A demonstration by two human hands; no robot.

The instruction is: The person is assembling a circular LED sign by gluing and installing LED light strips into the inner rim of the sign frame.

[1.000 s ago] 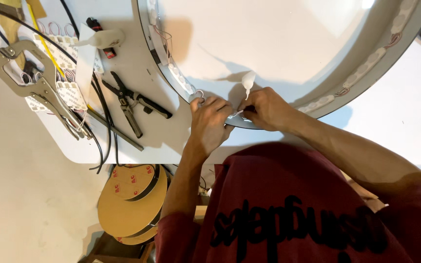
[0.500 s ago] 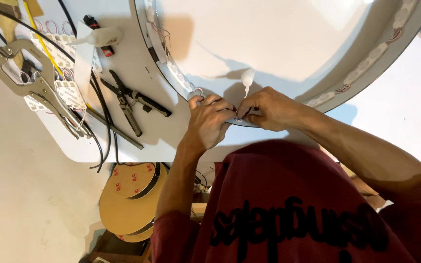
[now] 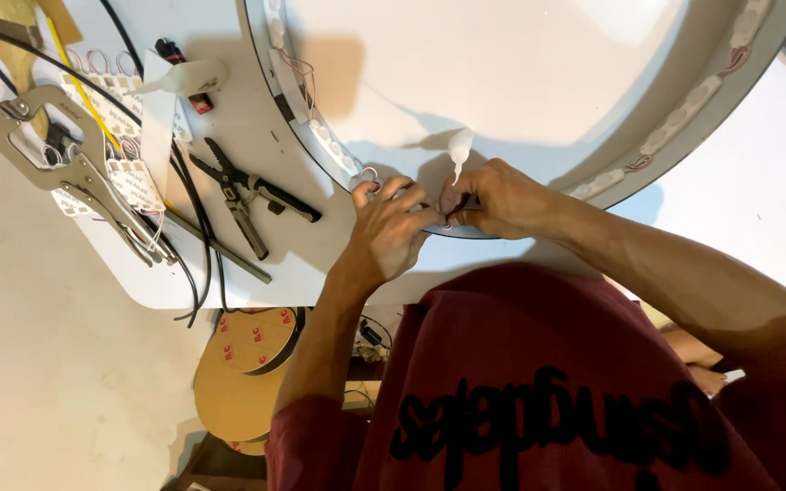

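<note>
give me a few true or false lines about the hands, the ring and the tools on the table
1. Both hands meet at the near rim of the ring. True: the left hand and right hand are together there.
2. The right hand holds the pliers. False: they lie on the table, left of the hands.
3. A locking clamp lies at the table's left end. True.
4. A small white tube pokes up from the right hand. True.
5. The tape rolls sit on the table. False: they are below its edge.

Round brown cardboard discs [image 3: 246, 364] with small red labels lie below the table.
</note>
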